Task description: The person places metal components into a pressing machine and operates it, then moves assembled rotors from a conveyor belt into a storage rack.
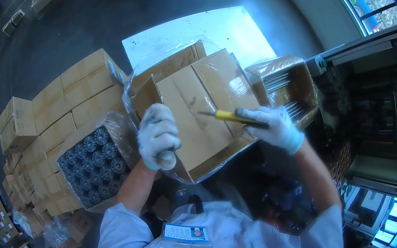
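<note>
In front of me stands a cardboard box (pixel 166 63) with its sides raised and clear plastic film around it. A flat cardboard sheet (pixel 193 123) with a seam lies across its top. My left hand (pixel 158 136), in a white glove, is curled into a fist at the box's left edge; what lies inside the fingers is hidden. My right hand (pixel 276 127), also gloved, is closed around a yellow and black utility knife (pixel 227 116). The knife's thin tip points left, over the cardboard sheet; whether it touches the sheet I cannot tell.
A plastic-lined box of dark ribbed round parts (pixel 97 155) is at the left, beside stacked cartons (pixel 68 90). A white board (pixel 222 26) lies beyond the box. To the right is a film-wrapped box (pixel 307 91) with metal rods, then dark machinery (pixel 378 108).
</note>
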The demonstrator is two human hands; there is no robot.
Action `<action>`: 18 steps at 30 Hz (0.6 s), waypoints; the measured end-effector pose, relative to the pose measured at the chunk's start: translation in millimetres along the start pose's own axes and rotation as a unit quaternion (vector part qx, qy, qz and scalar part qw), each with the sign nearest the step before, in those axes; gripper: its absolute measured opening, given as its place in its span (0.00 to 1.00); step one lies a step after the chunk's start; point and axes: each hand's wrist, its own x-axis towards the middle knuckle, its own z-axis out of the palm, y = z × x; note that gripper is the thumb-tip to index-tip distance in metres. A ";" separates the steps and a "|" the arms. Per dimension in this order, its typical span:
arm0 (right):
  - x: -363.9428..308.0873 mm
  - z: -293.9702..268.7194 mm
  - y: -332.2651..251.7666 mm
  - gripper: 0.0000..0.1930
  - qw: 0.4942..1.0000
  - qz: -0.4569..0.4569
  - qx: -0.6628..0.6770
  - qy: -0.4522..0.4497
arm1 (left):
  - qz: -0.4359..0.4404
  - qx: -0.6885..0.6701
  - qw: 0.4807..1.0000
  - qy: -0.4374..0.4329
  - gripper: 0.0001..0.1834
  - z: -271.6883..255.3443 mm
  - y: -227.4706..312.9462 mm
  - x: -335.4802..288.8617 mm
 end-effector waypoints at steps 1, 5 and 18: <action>8.5 -15.2 -3.2 0.28 0.997 -0.025 -0.056 -0.038 | -0.018 -0.006 1.000 0.016 0.34 0.1 1.4 0.1; 40.5 -26.4 17.4 0.25 0.979 -0.126 -0.147 -0.061 | -0.036 -0.004 0.999 0.017 0.36 3.5 2.5 3.4; 78.7 -41.9 30.9 0.23 0.944 -0.191 -0.239 -0.125 | -0.076 0.030 0.997 0.002 0.35 16.0 3.0 3.9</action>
